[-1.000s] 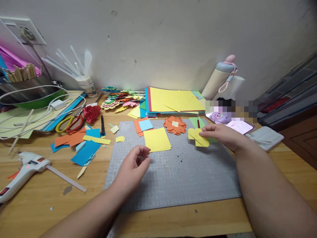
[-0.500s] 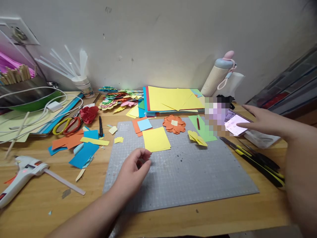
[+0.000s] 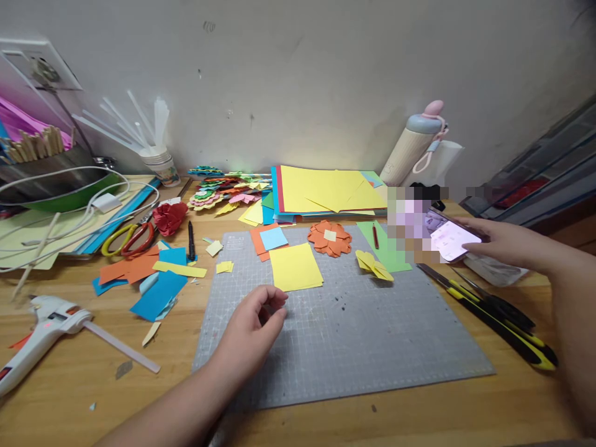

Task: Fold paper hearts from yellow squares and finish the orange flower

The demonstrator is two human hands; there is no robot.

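Note:
My left hand [image 3: 254, 323] hovers over the front left of the grey cutting mat [image 3: 372, 335], fingers loosely curled, a gap before the thumb, nothing held. Just beyond it lie square yellow papers [image 3: 296, 267]. My right hand [image 3: 505, 242] grips the right end of a lit smartphone [image 3: 454, 239], thumb on the near edge and fingers at the far side; part of the phone is pixelated. An orange paper flower [image 3: 329, 238] with a pale square at its centre rests at the mat's back edge. A folded yellow paper piece [image 3: 374, 266] sits right of it, beside green paper [image 3: 395, 251] bearing a small red pencil-like stick [image 3: 375, 236].
Black-and-yellow cutters [image 3: 493, 320] lie right of the mat. At left are a glue gun [image 3: 56, 323], scissors [image 3: 135, 239], paper scraps [image 3: 161, 295], a black pen [image 3: 190, 241] and a red paper flower [image 3: 170, 218]. Coloured sheets [image 3: 333, 186] and a bottle [image 3: 412, 146] stand by the wall.
My right hand has closed from spread fingers above the phone to a hold on its right end. My left hand stays nearly still; the view has shifted slightly.

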